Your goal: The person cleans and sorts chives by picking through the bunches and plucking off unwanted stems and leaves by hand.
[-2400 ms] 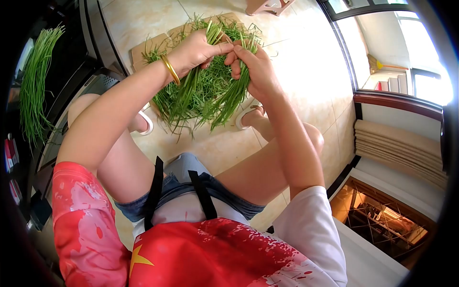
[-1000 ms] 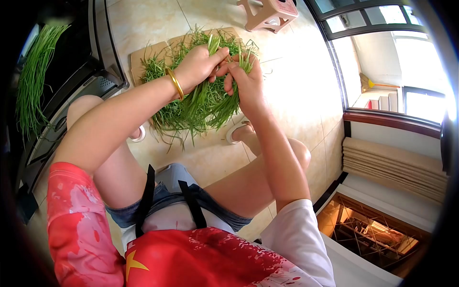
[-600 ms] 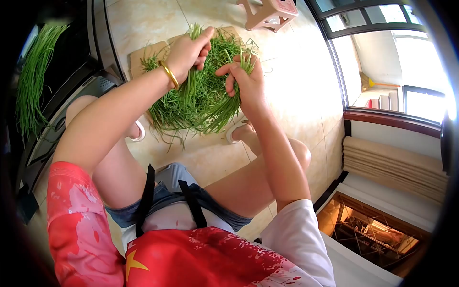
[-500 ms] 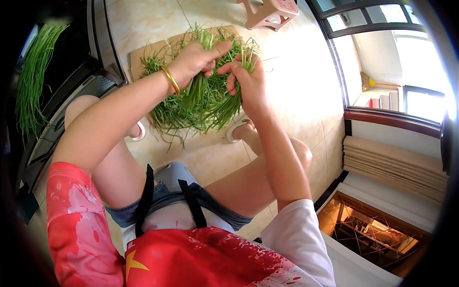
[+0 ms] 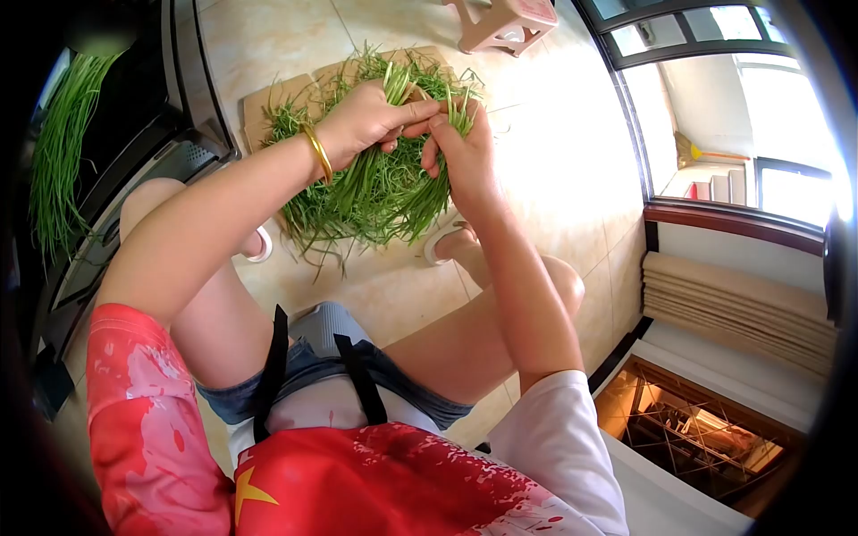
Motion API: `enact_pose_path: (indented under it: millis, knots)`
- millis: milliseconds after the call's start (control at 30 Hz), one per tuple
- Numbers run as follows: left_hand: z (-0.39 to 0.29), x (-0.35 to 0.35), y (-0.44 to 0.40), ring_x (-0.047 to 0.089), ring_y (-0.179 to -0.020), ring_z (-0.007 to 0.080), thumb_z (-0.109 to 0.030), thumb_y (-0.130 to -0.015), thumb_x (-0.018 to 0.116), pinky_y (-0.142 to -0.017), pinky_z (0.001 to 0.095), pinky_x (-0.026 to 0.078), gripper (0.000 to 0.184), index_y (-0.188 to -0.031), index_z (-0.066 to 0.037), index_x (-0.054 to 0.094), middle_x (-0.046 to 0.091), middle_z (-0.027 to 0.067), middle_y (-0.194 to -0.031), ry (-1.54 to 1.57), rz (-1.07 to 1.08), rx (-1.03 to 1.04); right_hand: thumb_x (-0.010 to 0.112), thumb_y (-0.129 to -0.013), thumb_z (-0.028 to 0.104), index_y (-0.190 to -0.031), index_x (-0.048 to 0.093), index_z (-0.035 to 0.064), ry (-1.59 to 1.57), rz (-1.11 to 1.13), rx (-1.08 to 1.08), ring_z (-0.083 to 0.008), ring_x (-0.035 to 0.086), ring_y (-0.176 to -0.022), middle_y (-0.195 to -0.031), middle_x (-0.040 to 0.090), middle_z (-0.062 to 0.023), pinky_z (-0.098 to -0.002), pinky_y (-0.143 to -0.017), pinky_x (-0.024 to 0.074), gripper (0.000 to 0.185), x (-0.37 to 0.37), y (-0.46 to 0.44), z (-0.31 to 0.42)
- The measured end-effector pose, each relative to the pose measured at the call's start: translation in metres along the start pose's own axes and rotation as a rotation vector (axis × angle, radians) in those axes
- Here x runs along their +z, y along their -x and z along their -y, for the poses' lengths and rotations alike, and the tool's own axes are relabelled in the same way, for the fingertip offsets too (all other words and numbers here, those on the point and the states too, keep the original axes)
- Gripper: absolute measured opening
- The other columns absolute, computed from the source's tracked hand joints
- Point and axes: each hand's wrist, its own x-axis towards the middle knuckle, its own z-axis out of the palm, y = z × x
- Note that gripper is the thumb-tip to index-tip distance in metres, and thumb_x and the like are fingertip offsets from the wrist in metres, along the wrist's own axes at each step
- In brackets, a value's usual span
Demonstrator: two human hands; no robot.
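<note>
My left hand (image 5: pixel 365 116), with a gold bracelet at the wrist, is closed around a bunch of chives (image 5: pixel 395 84). The pale stalk ends stick up past the thumb and the long leaves hang below. A second bunch of chives (image 5: pixel 458 118) is held in my right hand (image 5: pixel 468 161). The fingertips of both hands meet between the bunches; whether a single stalk is pinched there I cannot make out. Beneath them a loose heap of chives and trimmings (image 5: pixel 335 214) lies on flattened cardboard (image 5: pixel 279 96) on the floor.
More long chives (image 5: pixel 67 152) lie on a dark surface at the left. A pink plastic stool (image 5: pixel 505 25) stands at the top. My knees and white slippers (image 5: pixel 261 245) flank the heap. To the right are a window (image 5: pixel 751 134) and a beige folded curtain (image 5: pixel 733 308).
My left thumb and fingers have moved right to meet the right hand's fingertips. The right fingers have drawn in slightly. Both bunches stay held.
</note>
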Motion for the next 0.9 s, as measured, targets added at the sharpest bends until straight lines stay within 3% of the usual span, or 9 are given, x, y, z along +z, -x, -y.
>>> enact_pose_path:
  millis: [133,200,300,367,433,567,600,733,900]
  knots:
    - [0.012,-0.007,-0.006,0.034,-0.046,0.0042,-0.041,-0.09,0.059,-0.046,0.0221,0.033,0.036,-0.085,-0.005,0.057,0.042,-0.006,-0.058,-0.08,-0.134,-0.071,0.045,-0.092,0.008,-0.108,0.038,-0.002,0.036,0.005,0.003,-0.0097,0.05,-0.053,-0.083,0.064,-0.0127,-0.0217,-0.046,0.0411,0.021,0.002,0.001,0.004]
    - [0.014,-0.012,-0.011,0.036,-0.046,0.0047,-0.042,-0.091,0.058,-0.046,0.0222,0.033,0.038,-0.083,-0.004,0.056,0.041,-0.0063,-0.055,0.061,-0.326,0.028,0.045,-0.092,0.008,-0.109,0.038,-0.002,0.046,0.012,0.008,-0.0099,0.05,-0.053,-0.083,0.064,-0.013,-0.0218,-0.046,0.0412,0.021,0.004,0.0,0.005]
    - [0.006,-0.018,-0.013,0.035,-0.045,0.0052,-0.044,-0.091,0.057,-0.047,0.0229,0.032,0.04,-0.081,-0.005,0.055,0.039,-0.0067,-0.054,0.175,-0.349,0.01,0.045,-0.092,0.009,-0.109,0.038,-0.0019,0.022,0.009,0.005,-0.0102,0.05,-0.053,-0.083,0.064,-0.0131,-0.0217,-0.047,0.0413,0.021,0.004,0.001,0.005]
    - [0.002,-0.014,-0.005,0.034,-0.046,0.0052,-0.044,-0.09,0.059,-0.049,0.0235,0.032,0.039,-0.081,-0.007,0.055,0.038,-0.0067,-0.054,0.15,-0.289,-0.02,0.044,-0.092,0.009,-0.109,0.037,-0.0017,-0.025,-0.016,-0.009,-0.0105,0.05,-0.053,-0.084,0.065,-0.0134,-0.0224,-0.047,0.0418,0.022,0.001,0.0,0.002]
    - [0.004,-0.01,-0.001,0.033,-0.049,0.0051,-0.044,-0.089,0.06,-0.052,0.0231,0.033,0.036,-0.081,-0.009,0.054,0.036,-0.0066,-0.054,0.13,-0.025,-0.076,0.044,-0.092,0.009,-0.109,0.038,-0.0019,-0.028,-0.007,-0.004,-0.0112,0.052,-0.055,-0.085,0.065,-0.0138,-0.0231,-0.048,0.0429,0.021,-0.003,0.0,0.001]
    - [0.007,-0.011,0.0,0.036,-0.054,0.0041,-0.042,-0.09,0.059,-0.055,0.0213,0.034,0.034,-0.084,-0.008,0.056,0.041,-0.0066,-0.058,0.155,-0.014,-0.143,0.043,-0.095,0.01,-0.11,0.041,-0.0023,-0.107,0.074,0.025,-0.0149,0.058,-0.063,-0.089,0.065,-0.0158,-0.0257,-0.054,0.0463,0.02,0.0,0.002,0.005]
    - [0.006,-0.01,-0.001,0.037,-0.055,0.0031,-0.038,-0.093,0.056,-0.056,0.0199,0.035,0.031,-0.09,-0.007,0.057,0.046,-0.0063,-0.067,0.279,-0.031,-0.137,0.043,-0.095,0.01,-0.11,0.041,-0.0023,-0.107,0.073,0.025,-0.0149,0.058,-0.063,-0.089,0.065,-0.0158,-0.0257,-0.054,0.0463,0.02,0.001,0.001,0.006]
    - [0.008,-0.022,-0.012,0.037,-0.057,0.0027,-0.034,-0.095,0.055,-0.054,0.0188,0.034,0.031,-0.106,-0.005,0.055,0.046,-0.0056,-0.077,0.529,-0.148,-0.088,0.043,-0.097,0.012,-0.11,0.043,-0.0019,-0.24,-0.02,0.14,-0.0183,0.06,-0.068,-0.091,0.065,-0.0172,-0.0278,-0.059,0.0483,0.019,-0.004,-0.002,0.006]
    - [0.009,-0.01,0.002,0.036,-0.056,0.0026,-0.035,-0.092,0.059,-0.053,0.0193,0.032,0.035,-0.108,-0.004,0.058,0.046,-0.0062,-0.071,0.299,-0.083,-0.04,0.043,-0.097,0.011,-0.11,0.043,-0.0014,-0.184,0.016,0.094,-0.0205,0.063,-0.074,-0.091,0.065,-0.0173,-0.0293,-0.062,0.0499,0.018,-0.012,-0.005,-0.003]
